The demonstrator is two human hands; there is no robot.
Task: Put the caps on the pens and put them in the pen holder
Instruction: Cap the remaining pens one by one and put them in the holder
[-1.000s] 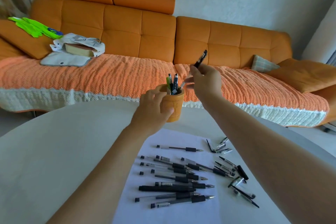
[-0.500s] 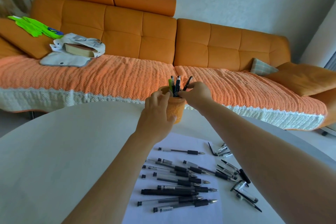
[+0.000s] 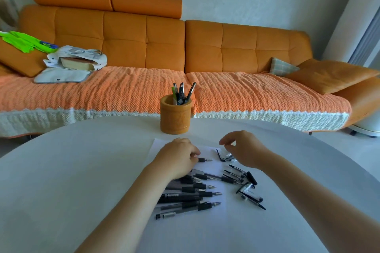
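Pens (image 3: pixel 189 193): slim, glossy black plastic

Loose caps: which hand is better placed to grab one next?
Right. The right hand hovers open directly over the caps at the sheet's right edge. The left hand rests on the top pen, across from them.

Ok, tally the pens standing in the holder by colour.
Green pens: 1
Dark pens: 2
Total in the pen holder: 3
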